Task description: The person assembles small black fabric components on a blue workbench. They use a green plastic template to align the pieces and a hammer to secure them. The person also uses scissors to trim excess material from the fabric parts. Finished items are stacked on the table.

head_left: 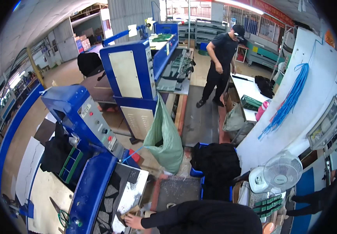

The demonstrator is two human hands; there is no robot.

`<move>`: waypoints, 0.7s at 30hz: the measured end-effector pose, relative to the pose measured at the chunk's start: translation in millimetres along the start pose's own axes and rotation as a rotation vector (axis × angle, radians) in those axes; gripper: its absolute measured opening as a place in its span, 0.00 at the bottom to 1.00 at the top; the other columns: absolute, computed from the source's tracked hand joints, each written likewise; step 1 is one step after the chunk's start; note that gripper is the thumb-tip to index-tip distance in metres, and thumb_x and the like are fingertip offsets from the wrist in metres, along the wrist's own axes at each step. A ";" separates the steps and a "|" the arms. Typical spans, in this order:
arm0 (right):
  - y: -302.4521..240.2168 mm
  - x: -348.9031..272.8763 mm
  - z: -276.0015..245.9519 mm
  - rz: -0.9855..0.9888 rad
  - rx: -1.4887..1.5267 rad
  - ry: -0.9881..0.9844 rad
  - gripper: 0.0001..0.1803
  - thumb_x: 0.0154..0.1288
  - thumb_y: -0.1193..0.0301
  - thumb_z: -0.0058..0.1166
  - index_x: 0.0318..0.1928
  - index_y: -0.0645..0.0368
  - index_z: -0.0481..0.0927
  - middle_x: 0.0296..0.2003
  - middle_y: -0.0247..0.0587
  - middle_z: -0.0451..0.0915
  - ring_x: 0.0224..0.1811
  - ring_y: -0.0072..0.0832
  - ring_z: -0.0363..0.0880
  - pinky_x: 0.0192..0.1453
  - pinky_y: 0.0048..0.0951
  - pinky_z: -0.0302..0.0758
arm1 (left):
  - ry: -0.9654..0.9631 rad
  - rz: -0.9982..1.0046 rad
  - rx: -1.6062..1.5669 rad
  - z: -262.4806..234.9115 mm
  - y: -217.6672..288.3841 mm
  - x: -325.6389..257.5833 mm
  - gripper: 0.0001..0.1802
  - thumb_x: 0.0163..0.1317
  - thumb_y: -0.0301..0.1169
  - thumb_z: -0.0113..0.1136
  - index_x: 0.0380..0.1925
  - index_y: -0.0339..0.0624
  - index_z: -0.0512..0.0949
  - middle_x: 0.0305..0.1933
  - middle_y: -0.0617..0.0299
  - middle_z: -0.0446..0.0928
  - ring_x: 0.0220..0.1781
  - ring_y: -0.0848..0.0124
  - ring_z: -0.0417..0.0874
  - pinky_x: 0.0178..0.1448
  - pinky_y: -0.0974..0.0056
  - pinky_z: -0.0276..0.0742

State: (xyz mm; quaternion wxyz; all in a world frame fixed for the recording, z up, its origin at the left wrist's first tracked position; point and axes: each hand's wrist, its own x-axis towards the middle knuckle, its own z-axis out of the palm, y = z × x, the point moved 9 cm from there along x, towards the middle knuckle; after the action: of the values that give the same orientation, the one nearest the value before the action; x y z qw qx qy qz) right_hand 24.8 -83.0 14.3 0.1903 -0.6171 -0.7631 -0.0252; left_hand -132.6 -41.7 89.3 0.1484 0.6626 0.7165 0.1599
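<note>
floor: worn brown concrete (pixel 63 76) with dark rubber mat (pixel 200 113) | machines: two big blue metal presses, one near me (pixel 92 117), one further back (pixel 131 72) | wall: white board panel (pixel 312 78) on my right | white desk fan (pixel 281 171) | green plastic sack (pixel 164 138) | light: ceiling tube lamp (pixel 242 4), daylight at far windows

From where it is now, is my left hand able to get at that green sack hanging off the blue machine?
Probably not: the left hand rests low on the machine bed, and the green sack hangs well beyond it.
</note>
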 end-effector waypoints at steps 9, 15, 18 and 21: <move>0.6 5.3 3.2 -0.009 -0.034 -0.353 0.20 0.80 0.58 0.45 0.62 0.54 0.77 0.65 0.40 0.72 0.73 0.38 0.57 0.72 0.55 0.55 | -0.062 -0.001 -0.076 26.2 -22.9 10.3 0.23 0.67 0.43 0.62 0.54 0.37 0.83 0.45 0.42 0.86 0.43 0.45 0.86 0.51 0.46 0.81; 31.9 -3.8 -56.7 0.102 0.402 -0.302 0.20 0.53 0.70 0.60 0.49 0.54 0.79 0.50 0.45 0.79 0.58 0.46 0.75 0.56 0.49 0.72 | -0.161 0.060 -0.466 18.8 -24.7 -12.0 0.15 0.67 0.36 0.67 0.47 0.37 0.84 0.41 0.50 0.86 0.40 0.53 0.85 0.49 0.51 0.80; 64.0 -14.4 -56.3 0.143 0.428 -0.444 0.23 0.56 0.69 0.62 0.54 0.40 0.81 0.44 0.46 0.79 0.53 0.49 0.78 0.55 0.50 0.76 | -0.669 0.003 -1.043 73.3 -51.1 0.9 0.20 0.60 0.19 0.66 0.53 0.33 0.78 0.56 0.58 0.81 0.63 0.68 0.78 0.68 0.62 0.73; 73.3 -47.4 -7.1 0.231 0.339 -0.729 0.25 0.65 0.56 0.61 0.58 0.53 0.78 0.55 0.53 0.79 0.61 0.47 0.78 0.60 0.51 0.76 | -0.792 0.095 -0.906 55.8 -29.5 19.0 0.12 0.66 0.23 0.62 0.49 0.36 0.81 0.44 0.67 0.80 0.47 0.77 0.77 0.56 0.69 0.74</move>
State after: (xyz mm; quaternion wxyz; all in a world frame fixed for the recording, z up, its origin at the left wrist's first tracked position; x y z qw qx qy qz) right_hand 104.3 -111.7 -8.7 0.0082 -0.6271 -0.6998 0.3420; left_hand -137.0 -23.1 26.2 0.6641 0.5738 0.4371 0.1966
